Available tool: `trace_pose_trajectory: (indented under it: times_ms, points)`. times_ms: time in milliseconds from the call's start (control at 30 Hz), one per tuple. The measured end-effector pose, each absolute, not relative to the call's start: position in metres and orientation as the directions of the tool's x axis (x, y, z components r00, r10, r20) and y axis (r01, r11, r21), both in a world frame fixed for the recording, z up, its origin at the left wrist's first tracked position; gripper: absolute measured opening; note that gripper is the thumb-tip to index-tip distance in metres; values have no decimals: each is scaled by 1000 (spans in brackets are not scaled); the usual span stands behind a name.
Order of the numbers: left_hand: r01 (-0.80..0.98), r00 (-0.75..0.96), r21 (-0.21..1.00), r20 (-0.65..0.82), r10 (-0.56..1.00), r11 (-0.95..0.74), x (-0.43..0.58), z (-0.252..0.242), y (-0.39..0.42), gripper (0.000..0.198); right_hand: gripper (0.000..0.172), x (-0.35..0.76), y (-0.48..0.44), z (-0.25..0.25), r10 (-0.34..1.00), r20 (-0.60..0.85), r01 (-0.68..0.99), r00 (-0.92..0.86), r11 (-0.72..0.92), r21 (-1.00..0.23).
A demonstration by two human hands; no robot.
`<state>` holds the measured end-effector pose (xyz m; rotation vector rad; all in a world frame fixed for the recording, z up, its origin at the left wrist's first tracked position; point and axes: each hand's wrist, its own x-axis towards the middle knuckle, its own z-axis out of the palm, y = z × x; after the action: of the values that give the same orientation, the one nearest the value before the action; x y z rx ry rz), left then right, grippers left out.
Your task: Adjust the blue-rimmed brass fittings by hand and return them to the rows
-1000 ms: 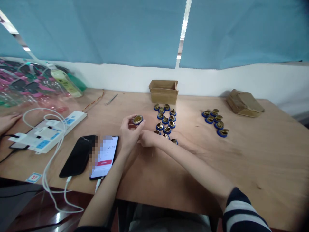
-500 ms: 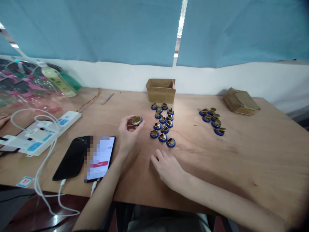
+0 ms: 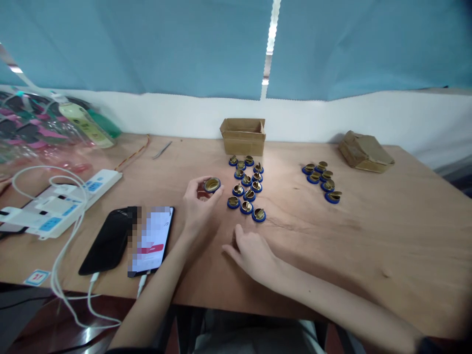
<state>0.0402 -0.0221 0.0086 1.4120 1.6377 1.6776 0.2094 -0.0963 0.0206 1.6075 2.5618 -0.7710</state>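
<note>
Between the thumb and fingers of my left hand point(image 3: 199, 204) is a round gold-coloured metal cap point(image 3: 212, 185) with a dark blue rim, its hollow side up, held above the table. My right hand point(image 3: 254, 253) is low over the wood in front of the caps. Its thumb and index finger are apart, and I see nothing between them; the other fingers are partly hidden. Just beyond it lie several similar blue-rimmed caps point(image 3: 259, 214) in a loose cluster, each with a gold piece standing up from it.
A second group of caps point(image 3: 328, 185) lies to the right. At the back are an open cardboard box point(image 3: 244, 145) and a crumpled box point(image 3: 367, 152). Tweezers point(image 3: 162, 150), a power strip point(image 3: 66, 206), cables, two phones point(image 3: 153, 241) and several bottles point(image 3: 86, 120) are on the left.
My right thumb and index finger have spread apart, the thumb swinging left. My left hand still holds the cap, which has shifted slightly. The whole view has moved a little.
</note>
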Motion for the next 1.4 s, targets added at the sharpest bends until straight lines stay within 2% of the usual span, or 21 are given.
trace_pose_trajectory:
  times_ms: [167,400,633,767,867,967,1033,1100,1233,1400]
  points:
    - [350,-390,906,372,842,-238,42,8,-24,42,37,204,-93,19,808,-352,860,-472,333,-388]
    - [384,-336,884,402,852,-265,49,4,-26,39,35,211,-93,13,799,-317,836,-511,377,-398]
    - [426,-266,861,415,870,-280,59,2,-34,38,33,220,-99,12,799,-292,841,-525,435,-323]
    - [444,-184,823,470,863,-353,66,-1,-40,39,26,231,-105,11,783,-283,823,-554,463,-329]
    - [494,-91,741,565,820,-455,72,-1,-44,39,21,246,-107,8,782,-201,778,-590,484,-401]
    - [536,-4,648,643,766,-542,79,-1,-50,38,25,269,-102,9,812,-41,683,-582,461,-567]
    - [483,64,642,652,756,-595,85,-3,-54,36,29,287,-95,13,863,66,613,-501,407,-677]
    - [379,125,701,608,784,-604,91,-7,-58,36,32,304,-87,18,907,119,545,-404,343,-765]
    - [297,164,780,526,834,-550,98,-20,-65,41,44,325,-74,22,941,85,349,-327,204,-915]
    - [301,270,718,566,779,-627,97,-25,-68,57,53,323,-72,21,909,-22,117,-417,30,-993]
